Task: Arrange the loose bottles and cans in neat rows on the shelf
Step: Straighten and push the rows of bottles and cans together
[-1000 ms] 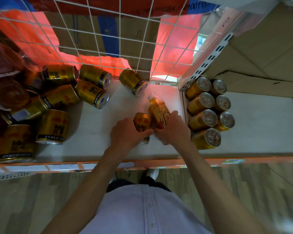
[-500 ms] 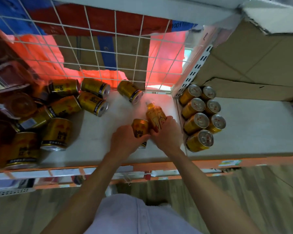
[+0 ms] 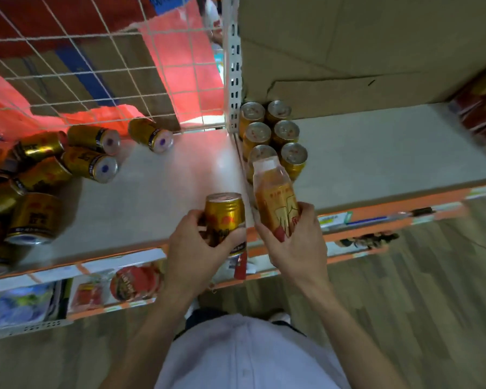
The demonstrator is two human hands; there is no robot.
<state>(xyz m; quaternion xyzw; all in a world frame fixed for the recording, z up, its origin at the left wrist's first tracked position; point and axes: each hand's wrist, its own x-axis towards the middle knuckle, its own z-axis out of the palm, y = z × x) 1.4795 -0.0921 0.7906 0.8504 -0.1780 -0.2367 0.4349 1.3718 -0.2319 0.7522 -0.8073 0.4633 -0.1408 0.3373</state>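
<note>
Gold metal is gripped by the left hand [image 3: 192, 245] – an upright can [image 3: 224, 217], with the fingers curled round its lower half and the thumb pressed to its near side, held over the front edge of the shelf [image 3: 157, 197]. Just beside it, a plastic bottle [image 3: 275, 200] of orange drink with a pale cap is clasped round its base by the right hand [image 3: 295, 242], and it is tilted so that the cap points away from the person. Whether the can or the bottle rests on the board cannot be told. Behind the bottle, in the right bay, standing cans [image 3: 286, 130] are lined up in two rows against the perforated post [image 3: 233, 66]; the nearest of them are partly hidden by the bottle. In the left bay, loose cans [image 3: 91, 165] are strewn on their sides – some piled against one another at the far left, one lying apart close to the wire mesh [image 3: 96, 66] at the back. Brown cardboard [image 3: 348, 51] is seen behind the right bay, and a wood-patterned floor [image 3: 418, 304] lies below the shelf edge.
</note>
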